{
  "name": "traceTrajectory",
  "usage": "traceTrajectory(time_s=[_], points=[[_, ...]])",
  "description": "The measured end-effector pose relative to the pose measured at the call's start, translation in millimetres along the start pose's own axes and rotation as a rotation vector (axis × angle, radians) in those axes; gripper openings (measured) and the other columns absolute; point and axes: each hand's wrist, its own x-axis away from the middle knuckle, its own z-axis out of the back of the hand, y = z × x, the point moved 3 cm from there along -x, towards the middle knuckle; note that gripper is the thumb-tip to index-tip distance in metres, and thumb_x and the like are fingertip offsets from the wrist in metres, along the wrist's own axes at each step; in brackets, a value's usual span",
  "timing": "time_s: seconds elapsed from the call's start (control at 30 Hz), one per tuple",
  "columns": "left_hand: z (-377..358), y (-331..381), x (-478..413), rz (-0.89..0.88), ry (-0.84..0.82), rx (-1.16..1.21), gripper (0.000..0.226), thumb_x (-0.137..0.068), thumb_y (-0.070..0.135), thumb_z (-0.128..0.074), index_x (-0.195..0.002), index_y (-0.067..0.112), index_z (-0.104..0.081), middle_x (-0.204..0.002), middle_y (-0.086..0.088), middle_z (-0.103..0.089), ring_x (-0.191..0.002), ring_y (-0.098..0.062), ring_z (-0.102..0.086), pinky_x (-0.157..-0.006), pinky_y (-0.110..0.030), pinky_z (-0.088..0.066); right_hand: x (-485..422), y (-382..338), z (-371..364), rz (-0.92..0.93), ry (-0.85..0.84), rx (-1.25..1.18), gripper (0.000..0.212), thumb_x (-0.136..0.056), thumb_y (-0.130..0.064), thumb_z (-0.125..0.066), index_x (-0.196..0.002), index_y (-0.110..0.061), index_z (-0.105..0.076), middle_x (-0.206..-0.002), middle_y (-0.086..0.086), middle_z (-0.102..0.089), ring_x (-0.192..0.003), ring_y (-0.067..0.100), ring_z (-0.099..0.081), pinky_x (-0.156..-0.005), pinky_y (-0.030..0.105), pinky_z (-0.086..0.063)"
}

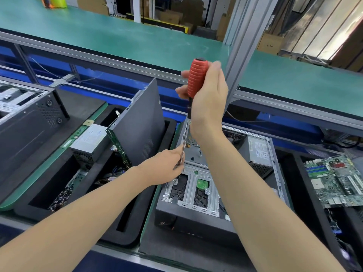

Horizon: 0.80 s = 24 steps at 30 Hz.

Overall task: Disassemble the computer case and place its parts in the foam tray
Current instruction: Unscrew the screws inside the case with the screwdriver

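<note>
The open computer case point(196, 218) lies in front of me, its silver drive cage point(193, 190) and a grey power supply point(257, 152) showing inside. My right hand point(208, 103) grips the red handle of a long screwdriver point(196, 77) held upright over the case. My left hand point(167, 167) pinches the lower end of its metal shaft near the cage's top edge. The tip is hidden by my fingers. To the left sits the black foam tray point(125, 234), with a dark side panel point(141, 124) standing in it, a green board point(117, 146) and another power supply point(90, 138).
A second dark case point(29, 122) lies at the far left. Another foam tray at the right holds a green motherboard point(337, 179). An aluminium post point(241, 52) rises just behind my right hand, and a green-topped bench point(117, 34) runs across the back.
</note>
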Motion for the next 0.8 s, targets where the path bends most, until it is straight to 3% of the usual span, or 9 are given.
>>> traceTrajectory(time_s=[0.07, 0.13, 0.23, 0.3, 0.4, 0.5, 0.57, 0.67, 0.8], points=[[-1, 1, -1, 0.003, -0.027, -0.090, 0.025, -0.104, 0.030, -0.049, -0.103, 0.008, -0.059, -0.121, -0.005, -0.058, -0.068, -0.024, -0.063, -0.074, -0.045, -0.055, 7, -5, -3, 0.123, 0.049, 0.074, 0.030, -0.111, -0.041, -0.049, -0.106, -0.013, -0.058, -0.082, 0.001, -0.063, -0.065, 0.011, -0.057, -0.064, 0.032, -0.052], [0, 1, -1, -0.010, -0.032, -0.125, 0.028, -0.104, 0.032, -0.048, -0.097, 0.008, -0.060, -0.129, -0.006, -0.054, -0.069, -0.026, -0.063, -0.075, -0.045, -0.054, 9, -6, -6, 0.215, 0.050, 0.219, 0.032, -0.100, -0.039, -0.071, -0.098, -0.012, -0.055, -0.075, -0.009, -0.055, -0.062, 0.003, -0.051, -0.064, 0.021, -0.047], [2, 0, 1, -0.033, -0.022, -0.118, 0.025, -0.102, 0.032, -0.049, -0.105, 0.010, -0.059, -0.133, -0.008, -0.058, -0.068, -0.021, -0.064, -0.078, -0.042, -0.055, -4, -3, -7, 0.120, -0.037, 0.203, 0.043, -0.094, -0.028, -0.080, -0.071, -0.016, -0.046, -0.062, -0.005, -0.045, -0.055, 0.014, -0.041, -0.058, 0.029, -0.042], [0, -1, 1, -0.025, -0.024, -0.132, 0.025, -0.101, 0.033, -0.049, -0.115, 0.014, -0.056, -0.143, -0.006, -0.054, -0.063, -0.013, -0.062, -0.077, -0.038, -0.056, -17, -1, -6, -0.039, -0.196, 0.074, 0.044, -0.096, -0.017, -0.075, -0.066, -0.016, -0.042, -0.059, 0.005, -0.037, -0.048, 0.020, -0.029, -0.049, 0.030, -0.032], [-2, -2, 0, 0.004, -0.014, -0.092, 0.046, -0.100, 0.034, -0.050, -0.140, 0.012, -0.045, -0.138, -0.004, -0.060, -0.064, -0.007, -0.060, -0.077, -0.034, -0.057, -30, 3, -1, -0.199, -0.563, -0.153, 0.039, -0.092, -0.003, -0.061, -0.066, -0.019, -0.037, -0.050, -0.001, -0.027, -0.039, 0.014, -0.017, -0.043, 0.023, -0.019], [-2, -1, 0, 0.002, -0.038, -0.112, 0.049, -0.102, 0.034, -0.047, -0.146, 0.012, -0.044, -0.155, -0.002, -0.043, -0.077, -0.012, -0.060, -0.085, -0.040, -0.055, -35, 4, 3, -0.295, -0.846, -0.350, 0.039, -0.080, -0.006, -0.066, -0.063, -0.020, -0.034, -0.046, -0.004, -0.025, -0.033, 0.010, -0.017, -0.042, 0.020, -0.016], [-2, -2, 0, -0.011, -0.056, -0.153, 0.043, -0.104, 0.034, -0.046, -0.140, 0.011, -0.048, -0.164, -0.002, -0.030, -0.082, -0.014, -0.060, -0.089, -0.041, -0.054, -35, 5, 5, -0.329, -0.913, -0.413, 0.040, -0.078, -0.010, -0.074, -0.065, -0.019, -0.038, -0.046, -0.002, -0.027, -0.033, 0.010, -0.018, -0.042, 0.021, -0.017], [-2, -1, 0, -0.009, -0.071, -0.178, 0.027, -0.104, 0.033, -0.043, -0.116, 0.012, -0.057, -0.168, 0.004, -0.019, -0.081, -0.018, -0.064, -0.090, -0.042, -0.053, -37, 1, 12, -0.183, -0.717, -0.189, 0.020, -0.093, -0.009, -0.064, -0.083, -0.013, -0.048, -0.057, 0.006, -0.042, -0.041, 0.018, -0.034, -0.047, 0.031, -0.033], [-3, -1, 1, -0.019, -0.061, -0.184, 0.030, -0.105, 0.032, -0.043, -0.119, 0.009, -0.055, -0.168, -0.002, -0.020, -0.071, -0.017, -0.062, -0.082, -0.041, -0.053, -28, -1, 17, -0.029, -0.099, 0.158, 0.021, -0.094, -0.025, -0.077, -0.097, -0.012, -0.061, -0.082, 0.004, -0.062, -0.064, 0.018, -0.061, -0.066, 0.038, -0.059]])
